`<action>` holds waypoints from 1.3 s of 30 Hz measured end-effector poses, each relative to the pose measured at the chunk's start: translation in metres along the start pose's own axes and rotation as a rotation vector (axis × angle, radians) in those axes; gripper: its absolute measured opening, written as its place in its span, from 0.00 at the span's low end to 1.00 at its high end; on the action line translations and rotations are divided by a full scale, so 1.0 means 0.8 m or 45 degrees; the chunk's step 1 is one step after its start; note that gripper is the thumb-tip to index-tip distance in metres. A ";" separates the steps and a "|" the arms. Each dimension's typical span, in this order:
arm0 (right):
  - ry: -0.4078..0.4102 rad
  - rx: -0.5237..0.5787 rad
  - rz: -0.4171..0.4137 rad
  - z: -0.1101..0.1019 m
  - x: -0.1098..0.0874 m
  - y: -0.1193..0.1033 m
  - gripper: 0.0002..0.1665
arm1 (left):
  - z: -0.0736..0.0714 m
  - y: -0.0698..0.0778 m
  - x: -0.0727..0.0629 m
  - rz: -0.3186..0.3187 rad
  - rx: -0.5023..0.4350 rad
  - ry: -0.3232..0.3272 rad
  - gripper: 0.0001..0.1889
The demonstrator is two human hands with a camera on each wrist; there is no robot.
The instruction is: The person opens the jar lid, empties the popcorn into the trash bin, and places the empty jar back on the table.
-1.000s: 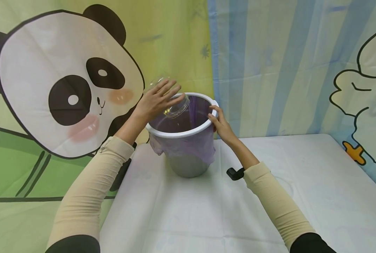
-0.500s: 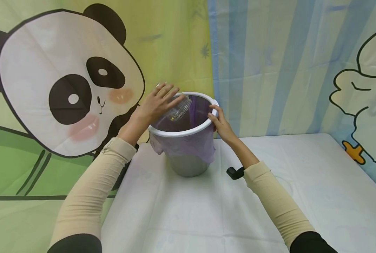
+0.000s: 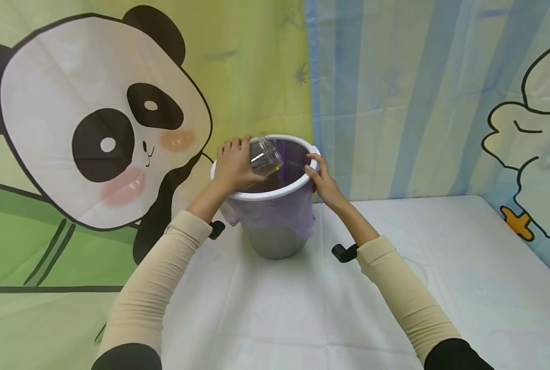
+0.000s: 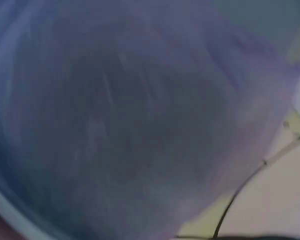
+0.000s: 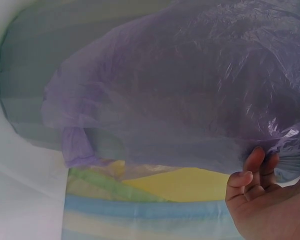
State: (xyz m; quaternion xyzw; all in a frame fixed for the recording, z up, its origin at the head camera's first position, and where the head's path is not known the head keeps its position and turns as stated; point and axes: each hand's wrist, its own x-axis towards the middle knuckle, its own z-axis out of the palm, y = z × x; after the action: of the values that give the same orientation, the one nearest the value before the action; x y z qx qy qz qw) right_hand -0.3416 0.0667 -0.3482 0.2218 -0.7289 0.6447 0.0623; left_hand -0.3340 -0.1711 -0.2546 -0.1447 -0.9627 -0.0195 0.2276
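A clear jar [image 3: 266,158] is tipped sideways over a grey trash bin, mouth toward its inside, with a hint of yellow at the lower lip. My left hand [image 3: 233,167] grips the jar from its left, thumb below. At the bin's right side my right hand [image 3: 324,181] holds the white rim [image 3: 267,196]. In the right wrist view, the fingers of my right hand [image 5: 260,200] curl against the purple bag [image 5: 155,100]. This thin bag [image 3: 281,216] lines the bin [image 3: 275,241] and hangs over its outside. The left wrist view shows only the bag-covered bin [image 4: 140,125] close up.
The bin stands on a white-covered table [image 3: 275,308]. Behind the table hang a panda-printed curtain [image 3: 256,67] and a blue-striped curtain [image 3: 395,103]. Black wrist mounts [image 3: 344,253] stick out near both cuffs.
My left hand has turned and moved down and right, bringing the jar lower over the bin. Yellow bits seen in the jar earlier have mostly gone from sight. My right hand stays on the rim.
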 end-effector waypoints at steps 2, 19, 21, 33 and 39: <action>0.006 -0.014 0.004 0.001 -0.001 0.000 0.26 | 0.005 0.008 -0.002 -0.124 -0.112 0.040 0.61; 0.031 -0.066 0.002 0.000 0.003 -0.002 0.26 | -0.050 0.076 -0.036 -0.481 -0.674 0.744 0.60; 0.034 -0.066 0.000 0.000 0.003 -0.004 0.26 | -0.065 0.087 -0.050 -0.446 -0.716 0.782 0.60; 0.015 -0.084 -0.033 -0.007 0.009 -0.005 0.27 | -0.047 0.157 -0.161 -0.243 -0.960 1.010 0.56; 0.008 -0.055 0.028 0.000 0.003 -0.007 0.27 | 0.035 0.197 -0.233 -0.452 -1.050 1.013 0.57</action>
State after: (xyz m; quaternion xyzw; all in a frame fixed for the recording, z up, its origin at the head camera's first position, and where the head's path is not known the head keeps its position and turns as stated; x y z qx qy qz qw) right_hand -0.3414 0.0661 -0.3426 0.2103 -0.7449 0.6301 0.0624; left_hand -0.1418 -0.0678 -0.3667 -0.0395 -0.7262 -0.4818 0.4889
